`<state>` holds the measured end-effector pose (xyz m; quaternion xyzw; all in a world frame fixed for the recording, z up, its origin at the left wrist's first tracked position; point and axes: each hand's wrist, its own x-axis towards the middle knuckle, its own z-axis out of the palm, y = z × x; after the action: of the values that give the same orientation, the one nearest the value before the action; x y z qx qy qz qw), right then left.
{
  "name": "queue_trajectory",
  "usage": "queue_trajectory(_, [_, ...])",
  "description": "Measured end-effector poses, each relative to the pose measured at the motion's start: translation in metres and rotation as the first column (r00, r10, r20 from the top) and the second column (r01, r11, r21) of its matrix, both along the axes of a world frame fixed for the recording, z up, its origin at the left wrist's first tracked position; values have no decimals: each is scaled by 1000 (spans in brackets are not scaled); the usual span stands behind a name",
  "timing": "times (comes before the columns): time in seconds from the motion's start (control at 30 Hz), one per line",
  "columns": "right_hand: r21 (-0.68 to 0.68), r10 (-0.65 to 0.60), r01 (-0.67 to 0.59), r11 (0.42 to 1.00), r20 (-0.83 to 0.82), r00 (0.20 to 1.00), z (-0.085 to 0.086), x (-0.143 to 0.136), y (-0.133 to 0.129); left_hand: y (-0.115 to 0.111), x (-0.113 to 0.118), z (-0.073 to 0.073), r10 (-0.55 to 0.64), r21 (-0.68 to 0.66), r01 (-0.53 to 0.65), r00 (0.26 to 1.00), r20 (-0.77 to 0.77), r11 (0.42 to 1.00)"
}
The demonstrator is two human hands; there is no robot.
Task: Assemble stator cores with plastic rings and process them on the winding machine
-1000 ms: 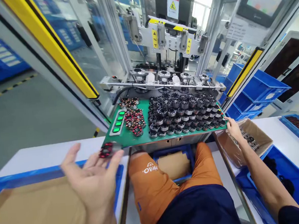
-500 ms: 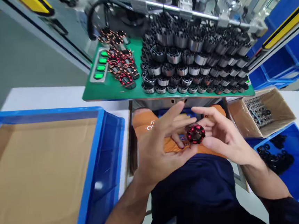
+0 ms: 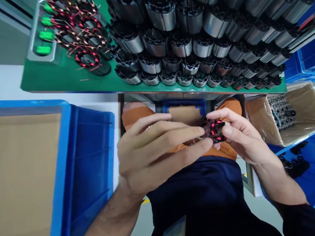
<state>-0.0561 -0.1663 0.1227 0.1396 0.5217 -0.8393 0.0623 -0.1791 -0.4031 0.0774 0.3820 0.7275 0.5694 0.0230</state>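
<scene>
At a green workboard (image 3: 46, 80), we are pinching a red-wound core (image 3: 212, 132) between the thumb and fingers of our right hand (image 3: 243, 138), just above the lap. Taking twelve o'clock as the board's side, the core is sitting between nine and ten o'clock from the right hand and between two and three from our left hand (image 3: 155, 153); the right is the nearer, with the core in its grip. The core's open, wound end is facing up and a little toward three o'clock, so its long axis appears to be leaning back toward nine, where the left fingertips are pointing. The left hand is reaching across with fingers extended and close together; we cannot tell whether they are gripping the core or only brushing its side.

Beyond, unwound metal cores (image 3: 181, 48) are standing in stacked rows at twelve o'clock, while other wound cores (image 3: 82, 36) are clustering toward eleven. A blue tray (image 3: 60, 159) is lying at nine o'clock from the left hand; a plastic-lined carton (image 3: 262, 120) is standing between two and three from the right.
</scene>
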Motion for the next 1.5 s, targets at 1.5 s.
queue_trajectory(1.5, [437, 0, 55, 898, -123, 992, -29, 5, 1, 32, 23, -56, -22, 116, -64, 781, 624, 991])
